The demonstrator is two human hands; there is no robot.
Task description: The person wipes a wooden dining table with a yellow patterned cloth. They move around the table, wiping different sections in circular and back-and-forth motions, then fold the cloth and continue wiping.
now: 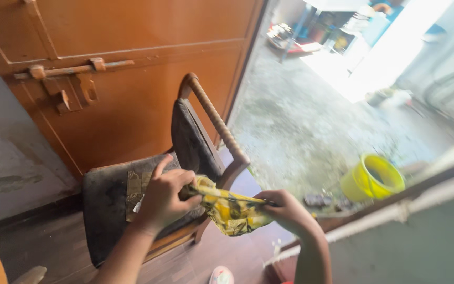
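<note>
Far left there's an orange-brown door [132, 79] with a sliding bolt latch [69, 71], and below it a worn wooden chair [185, 158] with a dark, grubby seat cushion. Over that seat the left hand [165, 197] has its fingers [177, 179] curled tight and pinching one end of a yellow crumpled wrapper [229, 208]. The wrapper is pulled taut between both hands, hanging in the air just past the chair's front edge, above the reddish floor [237, 252]. The right hand [287, 210] pinches the other end, fingers pressed together on it. Looks like thin plastic or foil to me: super light, floppy, crinkly, probably a bit slick, so gripping the ends like that seems the way to go. Further right, outside on the concrete yard [300, 121], sits a yellow bucket [372, 179], well apart from the hands.
</note>
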